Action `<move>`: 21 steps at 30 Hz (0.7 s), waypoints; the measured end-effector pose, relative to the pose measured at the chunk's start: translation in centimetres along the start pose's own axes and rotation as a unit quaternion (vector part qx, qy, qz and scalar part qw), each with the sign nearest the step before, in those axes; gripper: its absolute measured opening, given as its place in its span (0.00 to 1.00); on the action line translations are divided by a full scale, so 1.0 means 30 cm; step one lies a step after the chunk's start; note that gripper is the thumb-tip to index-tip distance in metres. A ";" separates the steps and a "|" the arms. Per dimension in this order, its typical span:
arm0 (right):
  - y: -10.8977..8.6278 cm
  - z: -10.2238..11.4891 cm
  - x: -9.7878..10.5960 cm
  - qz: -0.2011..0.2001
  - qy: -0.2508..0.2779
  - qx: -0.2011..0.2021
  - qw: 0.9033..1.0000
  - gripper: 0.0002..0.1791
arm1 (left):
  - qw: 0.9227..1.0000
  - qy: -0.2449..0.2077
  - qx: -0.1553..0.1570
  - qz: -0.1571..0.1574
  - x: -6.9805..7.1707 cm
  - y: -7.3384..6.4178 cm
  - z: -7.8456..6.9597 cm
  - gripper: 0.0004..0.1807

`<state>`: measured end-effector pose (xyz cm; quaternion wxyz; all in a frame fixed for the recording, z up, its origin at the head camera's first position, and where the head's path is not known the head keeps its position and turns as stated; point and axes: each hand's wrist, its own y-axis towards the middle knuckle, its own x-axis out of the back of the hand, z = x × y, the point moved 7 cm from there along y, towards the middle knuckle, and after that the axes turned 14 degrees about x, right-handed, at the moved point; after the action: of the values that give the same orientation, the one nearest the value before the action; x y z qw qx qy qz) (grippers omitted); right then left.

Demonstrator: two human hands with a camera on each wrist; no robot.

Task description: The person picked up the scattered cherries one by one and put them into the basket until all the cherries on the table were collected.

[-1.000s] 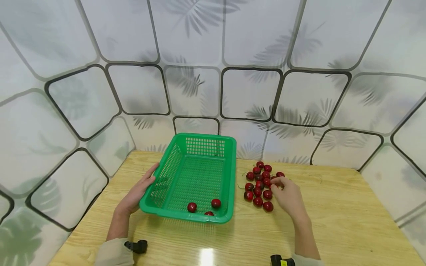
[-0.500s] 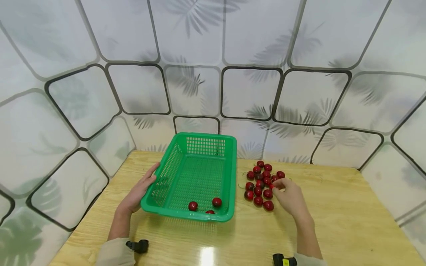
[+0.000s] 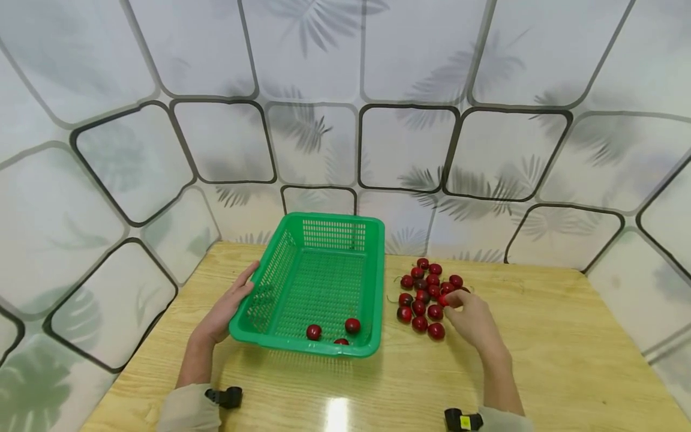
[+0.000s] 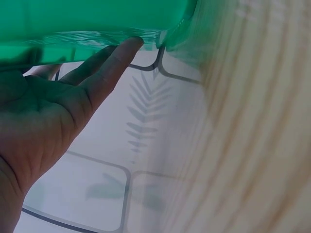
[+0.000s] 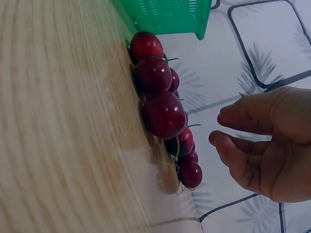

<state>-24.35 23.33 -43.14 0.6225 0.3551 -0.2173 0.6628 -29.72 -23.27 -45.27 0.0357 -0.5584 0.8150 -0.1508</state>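
1. The fingers (image 5: 248,111) of the right hand (image 3: 474,319) were bent but apart, with a gap between the tips in the right wrist view and nothing held there.
2. In the head view those tips reached the right edge of the pile, beside a bright red cherry (image 3: 443,300); whether they touched it, I could not tell.
3. The left hand (image 3: 224,311) had its fingers extended, lying against the outside of the basket's left wall rather than curled round it.
4. The pile of cherries (image 3: 434,291) lay loosely bunched on the table, to the right of the basket, dark red and glossy, some with thin green stems.
5. The green basket (image 3: 375,282), with slotted walls, stood between the hands, to the left of the pile.
6. Three cherries were inside it, all near its front edge: one to the left (image 3: 314,332), one to the right (image 3: 352,326), and one between them (image 3: 341,341), partly hidden by the rim.
7. Each wrist carried a black device, just beside a pale sleeve (image 3: 189,408).
8. Beneath everything was a light wooden table (image 3: 550,336); behind it rose a whitish backdrop (image 3: 410,147) with dark-lined panels and grey leaf prints.
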 end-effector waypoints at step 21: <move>0.050 0.137 -0.175 0.047 -0.044 0.106 0.992 0.15 | 1.000 -0.021 0.012 0.006 -0.001 -0.004 0.002 0.34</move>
<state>-25.13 16.62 -44.13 0.5389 0.4373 -0.1895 0.6946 -29.61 -23.30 -45.30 0.0598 -0.5562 0.8154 -0.1487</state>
